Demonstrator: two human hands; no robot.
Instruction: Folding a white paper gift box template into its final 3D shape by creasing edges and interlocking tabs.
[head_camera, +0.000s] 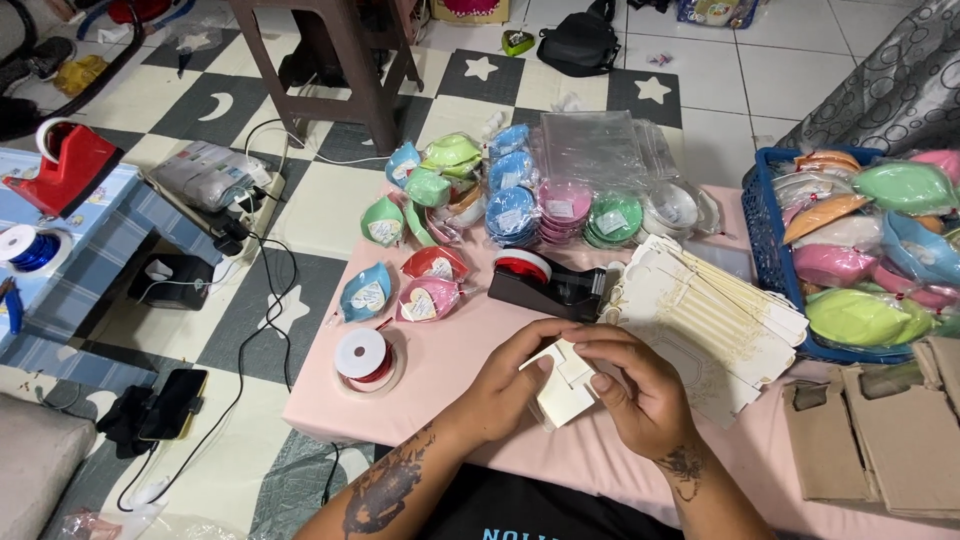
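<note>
Both hands hold a small cream folded card box over the pink table. My left hand grips its left side, thumb on top. My right hand grips its right side, fingers curled over the flaps. Just behind the hands lies a fanned stack of flat cream box blanks. A black tape dispenser with a red roll stands beyond the left hand.
A red ribbon spool sits left of the hands. Wrapped coloured dishes and clear bags lie at the back. A blue basket of wrapped items stands right, brown card pieces near it. Cables and a phone lie on the floor.
</note>
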